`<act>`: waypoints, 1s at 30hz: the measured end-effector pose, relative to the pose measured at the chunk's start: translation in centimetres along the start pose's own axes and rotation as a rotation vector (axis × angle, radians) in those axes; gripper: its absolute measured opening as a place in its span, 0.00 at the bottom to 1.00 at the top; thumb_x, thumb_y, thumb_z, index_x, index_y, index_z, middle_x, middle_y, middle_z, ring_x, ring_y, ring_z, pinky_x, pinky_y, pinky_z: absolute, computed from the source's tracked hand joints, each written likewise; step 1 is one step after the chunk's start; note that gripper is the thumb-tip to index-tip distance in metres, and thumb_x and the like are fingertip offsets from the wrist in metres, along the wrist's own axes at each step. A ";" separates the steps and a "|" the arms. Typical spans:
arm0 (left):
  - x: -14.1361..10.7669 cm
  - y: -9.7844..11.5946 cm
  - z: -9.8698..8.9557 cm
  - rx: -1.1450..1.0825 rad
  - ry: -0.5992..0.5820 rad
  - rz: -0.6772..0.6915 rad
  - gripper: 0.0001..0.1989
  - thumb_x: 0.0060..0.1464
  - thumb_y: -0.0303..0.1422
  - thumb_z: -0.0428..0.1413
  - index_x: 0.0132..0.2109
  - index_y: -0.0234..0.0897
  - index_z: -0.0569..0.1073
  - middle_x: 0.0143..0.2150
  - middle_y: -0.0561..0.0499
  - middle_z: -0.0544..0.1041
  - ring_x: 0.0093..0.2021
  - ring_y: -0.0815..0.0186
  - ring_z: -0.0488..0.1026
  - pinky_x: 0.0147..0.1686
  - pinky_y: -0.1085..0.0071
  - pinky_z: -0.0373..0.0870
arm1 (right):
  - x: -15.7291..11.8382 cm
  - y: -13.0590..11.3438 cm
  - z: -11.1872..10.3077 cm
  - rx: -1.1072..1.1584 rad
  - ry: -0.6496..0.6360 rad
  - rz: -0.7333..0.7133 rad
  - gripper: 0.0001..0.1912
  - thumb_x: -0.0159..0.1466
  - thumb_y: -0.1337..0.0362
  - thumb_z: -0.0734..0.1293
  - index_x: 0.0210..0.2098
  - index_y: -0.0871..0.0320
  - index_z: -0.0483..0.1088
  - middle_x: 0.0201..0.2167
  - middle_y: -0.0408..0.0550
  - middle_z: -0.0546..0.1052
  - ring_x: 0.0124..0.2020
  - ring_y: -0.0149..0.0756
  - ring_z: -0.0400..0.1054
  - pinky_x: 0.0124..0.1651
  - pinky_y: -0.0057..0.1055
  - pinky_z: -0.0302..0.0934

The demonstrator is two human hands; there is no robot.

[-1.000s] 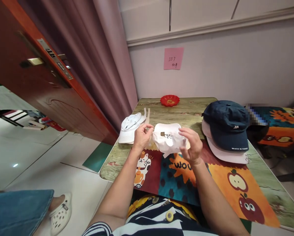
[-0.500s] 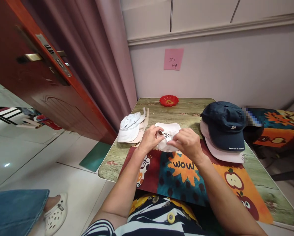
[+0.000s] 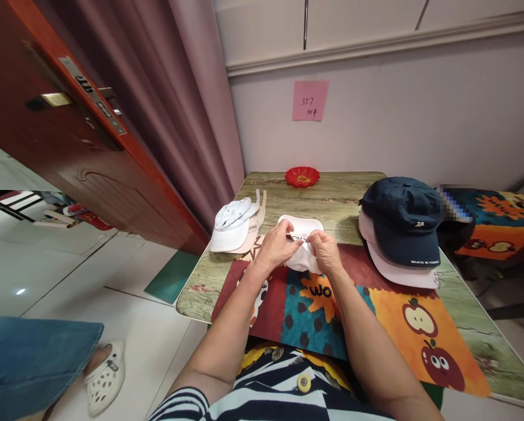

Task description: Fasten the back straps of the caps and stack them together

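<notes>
A white cap (image 3: 303,257) with dark lettering lies in front of me, its brim pointing away toward the wall. My left hand (image 3: 280,244) pinches the cap's fabric from the left, fingers closed near the lettering. From the right, my right hand (image 3: 324,250) pinches the same cap with thumb and fingertips. Both hands partly cover the lettering. To the left rests a small stack of light caps (image 3: 233,225), their straps sticking up. A dark blue cap (image 3: 400,219) sits on top of a pale pink cap (image 3: 378,263) at the right.
A red scalloped dish (image 3: 302,177) stands at the back of the wood-patterned table (image 3: 196,292). A colourful printed mat (image 3: 271,318) lies under my arms. A wooden door (image 3: 90,152) is on the left, near a person's shoe (image 3: 106,380). A pink note (image 3: 310,100) hangs on the wall.
My right hand has moved in closer to my left, and its fingertips now pinch the cap's fabric. The person's leg and shoe at lower left have shifted slightly right.
</notes>
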State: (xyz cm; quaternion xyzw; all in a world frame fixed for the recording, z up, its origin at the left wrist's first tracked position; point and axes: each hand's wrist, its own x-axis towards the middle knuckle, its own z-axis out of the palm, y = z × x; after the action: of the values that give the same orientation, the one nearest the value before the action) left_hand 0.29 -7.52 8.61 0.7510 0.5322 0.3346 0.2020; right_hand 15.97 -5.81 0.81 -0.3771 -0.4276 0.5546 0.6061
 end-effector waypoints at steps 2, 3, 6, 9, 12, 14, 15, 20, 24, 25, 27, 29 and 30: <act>0.1 0.1 0.4 -0.031 0.007 -0.005 0.11 0.51 0.31 0.60 0.39 0.40 0.66 0.36 0.51 0.72 0.38 0.61 0.71 0.41 0.66 0.65 | -0.2 0.2 -0.1 -0.038 -0.004 -0.005 0.22 0.52 0.45 0.77 0.22 0.56 0.71 0.13 0.34 0.58 0.16 0.24 0.47 0.19 0.25 0.41; 0.1 0.1 0.6 -0.039 0.014 -0.001 0.10 0.51 0.29 0.59 0.39 0.40 0.65 0.36 0.51 0.72 0.38 0.62 0.71 0.41 0.66 0.65 | -0.3 0.3 -0.1 -0.045 -0.001 0.000 0.20 0.53 0.46 0.77 0.24 0.56 0.72 0.14 0.34 0.59 0.17 0.24 0.47 0.19 0.25 0.41; 0.1 0.3 1.4 -0.051 0.056 0.001 0.11 0.50 0.25 0.58 0.38 0.41 0.64 0.34 0.53 0.71 0.35 0.64 0.71 0.39 0.68 0.65 | -0.4 0.3 -0.2 -0.056 0.016 0.008 0.18 0.53 0.48 0.76 0.29 0.56 0.75 0.15 0.34 0.61 0.17 0.25 0.47 0.20 0.25 0.40; 0.2 0.3 2.2 -0.054 0.126 -0.024 0.14 0.47 0.23 0.58 0.39 0.41 0.63 0.33 0.55 0.70 0.32 0.66 0.70 0.36 0.69 0.64 | -0.5 0.2 -0.5 -0.058 0.023 0.018 0.18 0.54 0.49 0.76 0.30 0.56 0.74 0.16 0.34 0.60 0.17 0.24 0.46 0.20 0.25 0.40; 0.1 0.0 2.5 -0.077 0.164 -0.022 0.15 0.46 0.23 0.58 0.39 0.40 0.62 0.33 0.56 0.70 0.29 0.67 0.69 0.34 0.71 0.64 | -0.7 0.0 -0.6 -0.043 0.031 -0.003 0.18 0.56 0.49 0.75 0.30 0.56 0.72 0.18 0.35 0.63 0.17 0.24 0.49 0.20 0.25 0.42; 0.0 -0.2 2.6 -0.078 0.171 0.011 0.14 0.47 0.22 0.57 0.39 0.40 0.63 0.32 0.56 0.70 0.29 0.68 0.69 0.33 0.71 0.64 | -0.6 -0.1 -0.6 -0.022 0.059 -0.036 0.18 0.57 0.48 0.74 0.29 0.56 0.70 0.21 0.38 0.68 0.18 0.24 0.51 0.20 0.25 0.45; -0.1 -0.3 2.6 -0.068 0.174 0.032 0.13 0.48 0.21 0.56 0.38 0.40 0.63 0.31 0.56 0.70 0.29 0.68 0.69 0.33 0.71 0.64 | -0.6 -0.2 -0.6 -0.009 0.074 -0.050 0.18 0.57 0.47 0.73 0.29 0.56 0.70 0.22 0.39 0.70 0.18 0.25 0.53 0.21 0.25 0.47; -0.5 -0.5 2.3 0.087 0.211 0.138 0.08 0.53 0.23 0.58 0.39 0.38 0.70 0.39 0.50 0.75 0.32 0.67 0.72 0.36 0.71 0.68 | -0.4 -0.3 -0.5 0.002 0.092 -0.065 0.19 0.58 0.47 0.72 0.29 0.55 0.68 0.23 0.40 0.73 0.18 0.26 0.54 0.21 0.26 0.49; -1.0 -0.5 2.0 0.331 0.265 0.257 0.09 0.59 0.28 0.58 0.47 0.39 0.75 0.53 0.43 0.75 0.47 0.60 0.76 0.44 0.69 0.71 | -0.6 -0.2 -0.5 -0.022 0.100 -0.089 0.18 0.58 0.48 0.73 0.30 0.56 0.69 0.23 0.40 0.73 0.18 0.26 0.55 0.23 0.26 0.52; -1.2 -0.4 2.0 0.380 0.267 0.270 0.10 0.60 0.28 0.58 0.48 0.40 0.76 0.52 0.43 0.76 0.49 0.59 0.76 0.45 0.68 0.71 | -0.7 -0.2 -0.5 -0.036 0.101 -0.095 0.17 0.59 0.49 0.73 0.30 0.56 0.69 0.23 0.40 0.74 0.18 0.26 0.56 0.23 0.26 0.52; -1.5 -0.4 1.9 0.402 0.264 0.271 0.10 0.61 0.29 0.57 0.49 0.40 0.77 0.48 0.44 0.78 0.48 0.58 0.77 0.45 0.67 0.72 | -0.8 -0.1 -0.5 -0.069 0.095 -0.101 0.17 0.59 0.49 0.73 0.31 0.56 0.70 0.24 0.40 0.74 0.19 0.26 0.57 0.23 0.26 0.52; -1.8 -0.3 1.7 0.297 0.274 0.242 0.11 0.61 0.29 0.58 0.50 0.40 0.79 0.43 0.44 0.80 0.44 0.59 0.78 0.44 0.67 0.73 | -0.9 -0.1 -0.5 -0.096 0.089 -0.106 0.17 0.59 0.49 0.73 0.31 0.56 0.71 0.24 0.40 0.74 0.19 0.26 0.57 0.23 0.26 0.52; -1.9 -0.3 1.7 0.204 0.289 0.207 0.11 0.60 0.30 0.59 0.49 0.40 0.79 0.42 0.45 0.80 0.42 0.60 0.78 0.43 0.67 0.73 | -0.9 -0.1 -0.5 -0.103 0.090 -0.108 0.17 0.59 0.49 0.73 0.31 0.56 0.71 0.23 0.40 0.74 0.19 0.26 0.56 0.23 0.26 0.51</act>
State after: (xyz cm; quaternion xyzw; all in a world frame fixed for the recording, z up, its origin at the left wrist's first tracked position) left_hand 0.90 -9.12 6.66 0.7623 0.5068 0.4024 0.0108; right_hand 16.42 -6.70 0.68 -0.4088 -0.4474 0.4809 0.6336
